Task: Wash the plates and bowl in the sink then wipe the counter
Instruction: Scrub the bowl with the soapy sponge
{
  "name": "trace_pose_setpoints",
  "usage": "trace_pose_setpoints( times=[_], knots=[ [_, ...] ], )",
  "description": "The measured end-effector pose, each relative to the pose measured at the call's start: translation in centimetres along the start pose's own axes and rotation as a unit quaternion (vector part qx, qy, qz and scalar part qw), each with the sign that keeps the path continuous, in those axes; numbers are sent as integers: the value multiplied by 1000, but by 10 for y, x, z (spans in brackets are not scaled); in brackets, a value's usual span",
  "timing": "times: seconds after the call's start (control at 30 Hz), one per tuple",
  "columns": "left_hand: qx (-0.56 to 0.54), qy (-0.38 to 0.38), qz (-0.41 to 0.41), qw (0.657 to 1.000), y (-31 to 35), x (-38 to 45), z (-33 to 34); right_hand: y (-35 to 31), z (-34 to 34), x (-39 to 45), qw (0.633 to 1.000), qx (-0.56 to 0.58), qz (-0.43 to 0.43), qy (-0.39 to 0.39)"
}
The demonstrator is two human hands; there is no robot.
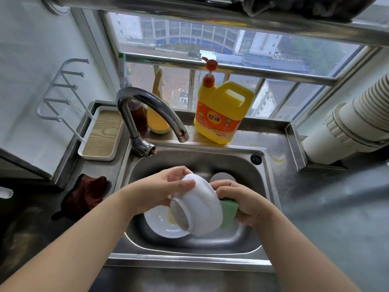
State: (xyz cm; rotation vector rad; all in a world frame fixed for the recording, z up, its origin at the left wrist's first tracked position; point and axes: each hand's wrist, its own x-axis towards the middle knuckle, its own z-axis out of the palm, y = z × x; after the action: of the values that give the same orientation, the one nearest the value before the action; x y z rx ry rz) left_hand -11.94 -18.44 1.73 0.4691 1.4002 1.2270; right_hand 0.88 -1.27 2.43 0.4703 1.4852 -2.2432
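Holding a white bowl (197, 207) over the steel sink (263, 186), the left hand (160, 192) curls round the bowl's rim side, thumb laid along the outer wall and fingers tucked behind; the bowl is tilted, its foot ring turned toward the camera and its mouth facing away. The right hand (242, 201) is clamped on a green sponge (228, 213), pressing it against the bowl's right flank — sponge and bowl touch. Below them, on the sink floor, lies a white plate (162, 224) with a yellowish smear near its right edge, partly hidden by the bowl; the round drain cover (223, 177) shows just behind the hands. The curved chrome faucet (147, 114) arches over the basin's rear left, its spout above the sink. On the ledge by the window stands a yellow dish-soap jug (221, 114) with an orange pump; just left of it, behind the faucet, stands an orange-yellow bottle (157, 114). On the counter (315, 207) to the left of the sink lies a crumpled dark-red cloth (86, 194); beyond it sits a white tray with a wood-grain base (103, 135).
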Motion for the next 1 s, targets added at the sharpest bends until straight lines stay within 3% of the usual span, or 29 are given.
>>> trace_pose_setpoints(
  times=[0.17,0.27,0.33,0.4,0.57,0.73,0.8,0.93,1.0],
  knots=[
    [-88,-35,-3,995,-5,0,-12,-1,-4,1,999,22,3,44],
    [-128,-12,-19,992,-17,-4,-15,-1,-7,3,982,9,-57,180],
    [-160,24,-23,987,-27,-6,-15,3,-10,5,952,-63,-104,281],
    [-198,65,-29,978,-35,-5,-11,9,-10,5,914,-177,-146,335],
    [-201,198,18,959,-44,6,16,32,21,10,869,-369,-182,275],
    [-112,233,91,962,-42,5,38,32,33,29,760,-526,-218,314],
    [-117,245,106,957,-42,4,46,23,21,38,772,-513,-187,327],
    [-122,250,120,953,-41,0,50,7,-3,50,866,-352,-120,335],
    [-127,244,126,953,-41,-2,47,8,-2,47,876,-334,-116,327]
  ],
)
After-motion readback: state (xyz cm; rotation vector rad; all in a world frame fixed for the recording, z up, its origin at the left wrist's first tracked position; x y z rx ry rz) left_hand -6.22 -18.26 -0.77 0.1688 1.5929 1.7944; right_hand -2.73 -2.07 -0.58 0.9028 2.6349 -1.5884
